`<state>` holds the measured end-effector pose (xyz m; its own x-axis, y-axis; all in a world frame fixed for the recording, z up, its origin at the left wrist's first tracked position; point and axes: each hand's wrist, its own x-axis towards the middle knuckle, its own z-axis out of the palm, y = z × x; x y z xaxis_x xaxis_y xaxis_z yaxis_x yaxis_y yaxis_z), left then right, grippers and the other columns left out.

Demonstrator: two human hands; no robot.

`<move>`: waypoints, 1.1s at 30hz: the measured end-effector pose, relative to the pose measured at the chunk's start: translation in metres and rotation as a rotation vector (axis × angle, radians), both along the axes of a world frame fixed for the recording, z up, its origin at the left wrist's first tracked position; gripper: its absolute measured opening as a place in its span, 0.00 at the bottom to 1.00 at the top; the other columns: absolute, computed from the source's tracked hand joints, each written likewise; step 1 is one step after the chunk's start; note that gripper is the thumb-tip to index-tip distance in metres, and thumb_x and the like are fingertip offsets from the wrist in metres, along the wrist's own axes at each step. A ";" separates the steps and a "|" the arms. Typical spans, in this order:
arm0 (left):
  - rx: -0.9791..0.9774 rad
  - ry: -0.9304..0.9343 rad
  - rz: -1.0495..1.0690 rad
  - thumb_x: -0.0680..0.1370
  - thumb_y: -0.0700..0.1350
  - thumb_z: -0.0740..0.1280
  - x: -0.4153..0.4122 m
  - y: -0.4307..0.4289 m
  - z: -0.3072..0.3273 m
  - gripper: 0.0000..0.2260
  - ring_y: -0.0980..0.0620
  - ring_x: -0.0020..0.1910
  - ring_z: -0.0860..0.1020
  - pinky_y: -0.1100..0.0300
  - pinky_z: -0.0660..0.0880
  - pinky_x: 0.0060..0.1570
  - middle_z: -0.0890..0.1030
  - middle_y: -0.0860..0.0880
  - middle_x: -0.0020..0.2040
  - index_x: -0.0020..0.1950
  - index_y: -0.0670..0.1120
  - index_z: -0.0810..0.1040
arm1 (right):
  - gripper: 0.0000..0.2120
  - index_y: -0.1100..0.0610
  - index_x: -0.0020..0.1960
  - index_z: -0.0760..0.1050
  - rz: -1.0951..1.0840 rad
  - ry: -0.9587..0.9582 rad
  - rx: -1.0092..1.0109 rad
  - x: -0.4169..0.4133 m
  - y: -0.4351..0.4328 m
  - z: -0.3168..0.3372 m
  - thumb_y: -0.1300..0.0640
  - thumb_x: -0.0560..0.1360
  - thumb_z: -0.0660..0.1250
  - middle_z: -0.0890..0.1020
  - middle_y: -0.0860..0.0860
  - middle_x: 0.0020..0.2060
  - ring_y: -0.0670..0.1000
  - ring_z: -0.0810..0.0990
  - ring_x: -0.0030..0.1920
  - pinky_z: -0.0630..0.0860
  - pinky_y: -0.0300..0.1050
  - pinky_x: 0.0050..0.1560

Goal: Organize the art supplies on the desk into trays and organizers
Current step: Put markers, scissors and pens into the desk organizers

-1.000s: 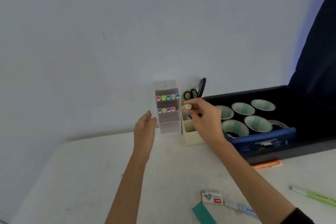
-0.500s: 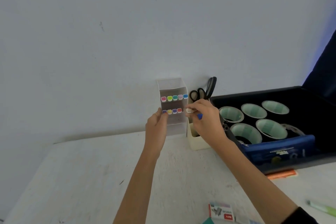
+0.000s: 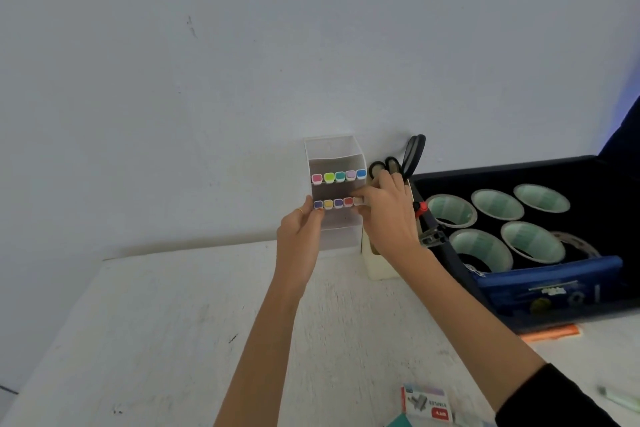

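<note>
Item: marker (image 3: 358,200), pale-capped. It is pinched at its cap end by the fingertips (image 3: 363,191) of the right hand (image 3: 384,215), which are curled round it. It is placed at the right end of the lower row of the organizer (image 3: 334,149), beside four seated markers.

Axis: the length runs away from the fingers into the slot, toward the wall; only the cap end is shown. Seating depth cannot be told.

Support: the organizer's left wall is gripped by the left hand (image 3: 299,236), thumb in front. The right hand is nearer the slot.

Judged next: a straight push along the axis, the organizer being braced.

Adjoining: cup (image 3: 377,267) with scissors (image 3: 412,156), just right; tray (image 3: 519,166) of tape rolls (image 3: 495,204), further right; staples box (image 3: 427,404) loose on the desk (image 3: 173,322).
</note>
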<state>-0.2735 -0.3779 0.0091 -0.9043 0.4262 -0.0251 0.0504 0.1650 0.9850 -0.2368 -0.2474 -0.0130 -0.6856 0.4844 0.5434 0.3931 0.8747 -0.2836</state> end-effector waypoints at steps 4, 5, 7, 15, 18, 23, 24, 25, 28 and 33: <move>0.024 -0.004 -0.029 0.81 0.50 0.58 0.007 -0.002 0.003 0.15 0.58 0.51 0.73 0.64 0.66 0.52 0.76 0.56 0.57 0.68 0.53 0.70 | 0.14 0.53 0.59 0.78 0.026 -0.068 0.021 0.009 0.001 0.011 0.57 0.74 0.68 0.73 0.55 0.57 0.56 0.69 0.59 0.65 0.50 0.59; 0.031 -0.009 -0.023 0.81 0.49 0.58 0.011 -0.003 0.004 0.16 0.56 0.58 0.72 0.61 0.66 0.56 0.74 0.54 0.63 0.69 0.53 0.68 | 0.15 0.53 0.59 0.78 0.051 -0.010 -0.005 0.016 -0.001 0.014 0.59 0.72 0.70 0.74 0.56 0.55 0.57 0.70 0.57 0.66 0.50 0.56; 0.050 -0.033 0.031 0.80 0.45 0.60 0.019 -0.004 0.004 0.20 0.52 0.67 0.69 0.60 0.66 0.60 0.69 0.51 0.70 0.72 0.50 0.64 | 0.15 0.54 0.55 0.80 0.083 0.107 -0.035 0.031 -0.005 0.017 0.64 0.70 0.71 0.75 0.55 0.51 0.56 0.71 0.53 0.67 0.49 0.52; 0.169 0.014 0.046 0.79 0.40 0.61 0.082 -0.003 0.001 0.11 0.58 0.51 0.75 0.67 0.72 0.47 0.78 0.53 0.53 0.58 0.48 0.77 | 0.09 0.52 0.51 0.80 0.105 0.256 -0.307 0.121 -0.019 0.023 0.63 0.73 0.68 0.76 0.48 0.45 0.47 0.75 0.46 0.75 0.43 0.47; 0.185 0.030 -0.072 0.78 0.40 0.62 0.115 0.007 -0.003 0.09 0.57 0.50 0.77 0.62 0.74 0.51 0.80 0.53 0.48 0.52 0.47 0.80 | 0.10 0.53 0.47 0.81 0.092 0.359 -0.309 0.162 -0.021 0.016 0.66 0.72 0.68 0.79 0.47 0.41 0.45 0.78 0.43 0.75 0.36 0.46; 0.155 0.000 -0.328 0.77 0.36 0.61 0.169 0.028 -0.016 0.10 0.56 0.43 0.80 0.71 0.73 0.40 0.83 0.49 0.43 0.46 0.46 0.81 | 0.12 0.50 0.45 0.80 -0.056 0.402 -0.404 0.231 -0.012 -0.004 0.66 0.71 0.69 0.81 0.47 0.40 0.43 0.79 0.39 0.75 0.30 0.43; 0.136 0.000 -0.375 0.77 0.36 0.61 0.177 0.032 -0.019 0.10 0.55 0.43 0.80 0.72 0.72 0.38 0.83 0.48 0.43 0.46 0.46 0.81 | 0.12 0.49 0.45 0.80 -0.084 0.399 -0.430 0.242 -0.009 -0.007 0.66 0.71 0.69 0.82 0.47 0.40 0.43 0.80 0.39 0.75 0.31 0.42; 0.099 0.004 -0.433 0.77 0.36 0.61 0.188 0.036 -0.023 0.10 0.55 0.43 0.80 0.72 0.72 0.38 0.83 0.48 0.43 0.45 0.46 0.81 | 0.12 0.50 0.45 0.80 -0.115 0.390 -0.451 0.257 -0.006 -0.011 0.66 0.72 0.69 0.82 0.46 0.40 0.43 0.80 0.39 0.75 0.31 0.42; -0.113 0.088 -0.624 0.77 0.40 0.63 0.210 0.044 -0.039 0.07 0.58 0.43 0.78 0.73 0.71 0.39 0.81 0.52 0.45 0.47 0.49 0.80 | 0.11 0.49 0.44 0.81 -0.229 0.299 -0.499 0.293 0.004 -0.025 0.65 0.72 0.68 0.82 0.45 0.40 0.42 0.79 0.39 0.75 0.32 0.41; -0.396 0.287 -0.887 0.74 0.45 0.71 0.233 0.044 -0.075 0.11 0.58 0.50 0.76 0.66 0.74 0.52 0.78 0.54 0.50 0.55 0.51 0.78 | 0.12 0.51 0.50 0.80 -0.513 0.198 -0.535 0.347 0.022 -0.062 0.66 0.73 0.67 0.79 0.52 0.50 0.51 0.75 0.51 0.70 0.40 0.51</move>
<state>-0.0407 -0.3342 -0.0660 -0.2596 0.9552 -0.1421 0.5395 0.2655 0.7990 0.1098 -0.2254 -0.0751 -0.2178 0.9474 0.2343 0.6107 0.3196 -0.7245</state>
